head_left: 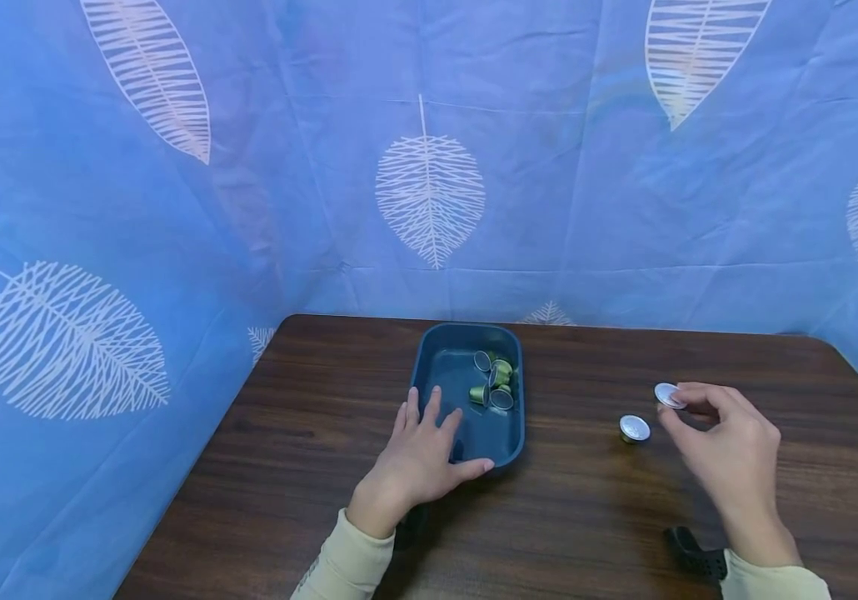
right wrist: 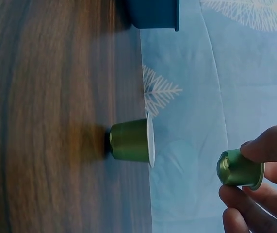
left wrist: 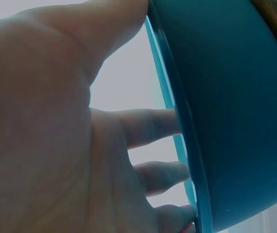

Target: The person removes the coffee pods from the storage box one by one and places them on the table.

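Observation:
Between thumb and fingers, my right hand (head_left: 729, 450) pinches a green coffee capsule (right wrist: 245, 167), raised off the table in the right wrist view. In the head view only its silvery lid shows beside the fingertips. A second coffee capsule (right wrist: 131, 140) stands lid up on the table, left of that hand and apart from it. My left hand (head_left: 425, 462) lies spread over the near left rim of a blue tray (head_left: 429, 358), its fingers straight and touching the edge. Several green capsules (head_left: 500, 372) lie tumbled in the tray's right half.
The dark wooden table (head_left: 549, 517) ends at a blue cloth (head_left: 534, 192) with white leaf prints, hanging behind it and at the left. A black band (head_left: 691, 554) is on the right wrist.

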Tool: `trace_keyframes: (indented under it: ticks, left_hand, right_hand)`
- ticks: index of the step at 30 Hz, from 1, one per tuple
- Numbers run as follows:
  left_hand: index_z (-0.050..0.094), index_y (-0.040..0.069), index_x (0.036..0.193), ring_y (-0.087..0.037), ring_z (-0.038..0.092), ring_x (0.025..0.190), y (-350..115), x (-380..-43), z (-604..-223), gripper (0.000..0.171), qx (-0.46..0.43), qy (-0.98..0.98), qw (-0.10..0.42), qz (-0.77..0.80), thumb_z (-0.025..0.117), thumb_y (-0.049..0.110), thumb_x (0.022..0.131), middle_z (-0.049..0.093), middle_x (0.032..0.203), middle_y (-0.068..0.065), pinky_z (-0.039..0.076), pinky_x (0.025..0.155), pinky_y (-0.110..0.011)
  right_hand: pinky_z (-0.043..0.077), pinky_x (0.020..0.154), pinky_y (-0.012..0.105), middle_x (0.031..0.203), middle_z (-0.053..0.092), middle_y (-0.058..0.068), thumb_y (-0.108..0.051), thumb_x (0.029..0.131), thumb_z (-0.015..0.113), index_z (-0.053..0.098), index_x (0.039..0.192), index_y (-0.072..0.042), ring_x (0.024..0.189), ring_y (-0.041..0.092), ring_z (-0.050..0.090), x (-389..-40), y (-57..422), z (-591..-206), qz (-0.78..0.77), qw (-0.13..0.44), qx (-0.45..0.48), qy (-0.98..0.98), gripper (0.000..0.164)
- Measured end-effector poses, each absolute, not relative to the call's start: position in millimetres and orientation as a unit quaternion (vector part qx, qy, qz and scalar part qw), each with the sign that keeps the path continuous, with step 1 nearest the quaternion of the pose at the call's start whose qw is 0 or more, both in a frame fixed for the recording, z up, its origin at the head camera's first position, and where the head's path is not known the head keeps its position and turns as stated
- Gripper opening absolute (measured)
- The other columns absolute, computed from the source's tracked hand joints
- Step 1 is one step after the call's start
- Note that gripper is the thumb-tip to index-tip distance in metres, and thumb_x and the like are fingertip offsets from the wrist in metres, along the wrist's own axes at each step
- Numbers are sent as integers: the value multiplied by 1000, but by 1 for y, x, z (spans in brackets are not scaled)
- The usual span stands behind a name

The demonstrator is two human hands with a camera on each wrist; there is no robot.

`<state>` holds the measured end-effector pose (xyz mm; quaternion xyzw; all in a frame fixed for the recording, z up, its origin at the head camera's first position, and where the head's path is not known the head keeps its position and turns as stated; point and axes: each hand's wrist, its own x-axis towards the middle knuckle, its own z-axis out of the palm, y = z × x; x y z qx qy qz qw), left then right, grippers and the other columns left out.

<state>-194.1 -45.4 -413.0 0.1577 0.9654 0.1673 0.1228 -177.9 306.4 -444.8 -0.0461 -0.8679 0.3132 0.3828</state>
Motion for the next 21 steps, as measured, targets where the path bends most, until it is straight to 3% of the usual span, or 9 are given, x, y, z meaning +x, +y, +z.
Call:
trace_keyframes:
  ticks: [12, 17, 19, 21]
  left_hand:
    - [53, 13, 160, -51, 9, 167, -45, -195, -413, 85, 159, 965, 120, 169, 69, 67, 96, 25, 179, -19, 17, 135, -63]
    - [53, 13, 160, -52, 10, 167, -45, -195, -414, 84, 160, 966, 118, 165, 69, 67, 97, 26, 178, -20, 18, 135, -63]
    - [53, 13, 159, -52, 10, 167, -45, -195, -415, 84, 160, 966, 118, 164, 69, 67, 97, 26, 178, -20, 18, 135, -63]
    - [53, 13, 159, -51, 10, 167, -45, -195, -415, 84, 160, 966, 119, 163, 68, 67, 97, 26, 178, -20, 18, 135, -63]
  right_hand:
    - [32, 74, -4, 106, 80, 21, 1, 77, 90, 80, 99, 1, 83, -39, 38, -175, 316, -447, 300, 357, -73, -882, 24]
    - [38, 74, 17, 103, 79, 23, -6, 82, 88, 79, 101, 1, 71, -35, 35, -174, 322, -450, 285, 295, -112, -905, 22]
    - [44, 72, 28, 100, 79, 23, -11, 86, 86, 78, 101, 0, 67, -25, 46, -175, 325, -451, 278, 246, -132, -919, 21]
    - [48, 70, 38, 99, 80, 23, -18, 90, 84, 78, 103, -1, 66, -6, 61, -177, 328, -452, 270, 190, -148, -932, 22]
